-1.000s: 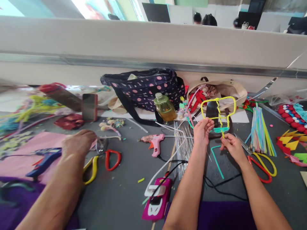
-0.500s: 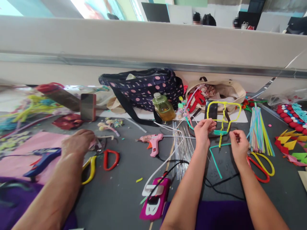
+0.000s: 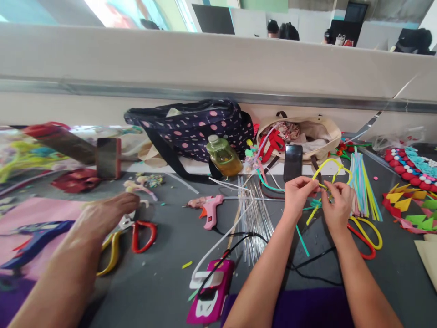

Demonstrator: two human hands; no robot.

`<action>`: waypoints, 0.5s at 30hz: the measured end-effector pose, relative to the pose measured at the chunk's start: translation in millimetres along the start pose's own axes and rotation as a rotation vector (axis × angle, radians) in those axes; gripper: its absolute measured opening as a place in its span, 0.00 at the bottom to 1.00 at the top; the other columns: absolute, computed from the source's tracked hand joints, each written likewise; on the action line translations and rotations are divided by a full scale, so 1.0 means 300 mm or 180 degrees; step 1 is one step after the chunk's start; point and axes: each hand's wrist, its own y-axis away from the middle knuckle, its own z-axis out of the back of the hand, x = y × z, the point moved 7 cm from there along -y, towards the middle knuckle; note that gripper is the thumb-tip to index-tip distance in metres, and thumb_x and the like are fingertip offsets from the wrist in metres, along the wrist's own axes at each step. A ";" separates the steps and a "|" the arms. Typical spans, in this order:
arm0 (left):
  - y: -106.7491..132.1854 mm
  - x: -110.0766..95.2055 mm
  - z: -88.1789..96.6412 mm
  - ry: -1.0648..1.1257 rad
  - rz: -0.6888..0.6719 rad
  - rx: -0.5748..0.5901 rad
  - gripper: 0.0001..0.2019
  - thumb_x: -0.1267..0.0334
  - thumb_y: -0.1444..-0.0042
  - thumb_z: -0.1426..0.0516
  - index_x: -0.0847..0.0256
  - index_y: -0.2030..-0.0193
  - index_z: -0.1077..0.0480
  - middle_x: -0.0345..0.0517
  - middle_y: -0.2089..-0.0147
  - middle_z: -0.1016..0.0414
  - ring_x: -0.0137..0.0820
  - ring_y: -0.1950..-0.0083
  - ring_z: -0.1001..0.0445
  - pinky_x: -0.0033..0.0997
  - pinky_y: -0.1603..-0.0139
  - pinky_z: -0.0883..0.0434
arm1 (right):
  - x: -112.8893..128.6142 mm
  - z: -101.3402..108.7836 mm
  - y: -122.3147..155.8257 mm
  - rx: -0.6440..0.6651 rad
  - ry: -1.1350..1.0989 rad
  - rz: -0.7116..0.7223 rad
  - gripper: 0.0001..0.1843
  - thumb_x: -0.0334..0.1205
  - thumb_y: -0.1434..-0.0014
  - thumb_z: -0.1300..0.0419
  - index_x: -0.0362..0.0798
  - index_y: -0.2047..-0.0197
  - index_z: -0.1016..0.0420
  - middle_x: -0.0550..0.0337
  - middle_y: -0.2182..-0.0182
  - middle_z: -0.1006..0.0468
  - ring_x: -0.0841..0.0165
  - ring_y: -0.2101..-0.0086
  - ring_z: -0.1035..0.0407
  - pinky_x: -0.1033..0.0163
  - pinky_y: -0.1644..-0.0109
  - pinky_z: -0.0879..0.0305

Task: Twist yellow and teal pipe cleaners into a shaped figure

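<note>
My left hand (image 3: 296, 195) and my right hand (image 3: 337, 206) meet over the grey table (image 3: 164, 282), fingertips nearly touching. Both pinch a bent yellow pipe-cleaner frame (image 3: 330, 165), which now leans away from me, its loop rising just beyond my fingers. A short yellow stem hangs down between the hands, with teal wrapping on it. One teal pipe cleaner (image 3: 302, 236) lies on the table under my left wrist. A black phone (image 3: 292, 162) stands just behind the frame.
Another person's hand (image 3: 106, 215) rests at left by red-and-yellow scissors (image 3: 137, 235). A pink glue gun (image 3: 209, 207), clear sticks, a yellow bottle (image 3: 223, 157), a polka-dot bag (image 3: 198, 127), a pipe-cleaner bundle (image 3: 362, 187), more scissors (image 3: 368, 231) and a pink phone (image 3: 209, 297) surround my hands.
The yellow frame has dropped from upright to a low tilt. My right hand moved up to meet my left. The view has swung slightly right.
</note>
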 end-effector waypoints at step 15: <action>-0.006 -0.014 -0.001 -0.0301 -0.0034 0.0368 0.11 0.57 0.55 0.34 0.64 0.72 0.24 0.45 0.75 0.23 0.30 0.74 0.24 0.25 0.74 0.29 | -0.027 -0.007 0.004 0.0133 -0.0221 0.0078 0.10 0.41 0.37 0.43 0.51 0.61 0.19 0.53 0.65 0.25 0.61 0.61 0.33 0.56 0.56 0.36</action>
